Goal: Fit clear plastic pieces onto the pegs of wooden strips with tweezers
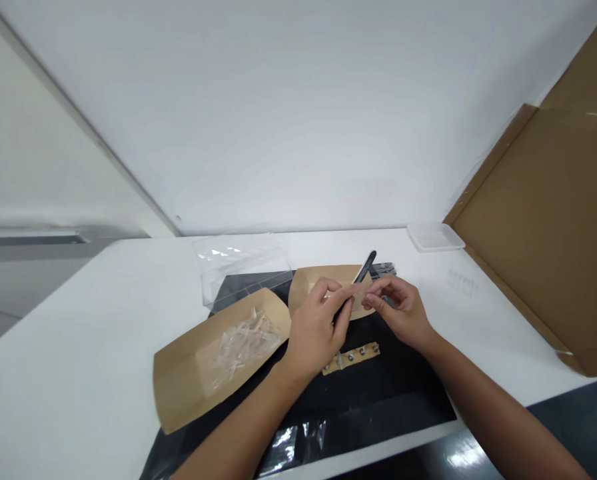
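My left hand (321, 323) is closed around a slim black pen-like tool (366, 265), whose far end points up and to the right. Close beside it, my right hand (401, 308) has thumb and forefinger pinched together near the tool; whatever is between them is too small to make out. Below both hands, a tan strip (357, 355) with several small round metal pieces lies on a glossy black mat (378, 400). Behind the hands stands a brown paper tray (306, 283), partly hidden. To the left, another brown paper tray (178, 380) holds a heap of clear plastic pieces (248, 340).
Clear plastic box parts (243, 267) stand at the back left. Dark thin strips (383, 270) lie behind my right hand. A shallow translucent lid (436, 237) rests near the wall. An upright cardboard box (538, 233) borders the white table (78, 347) on the right.
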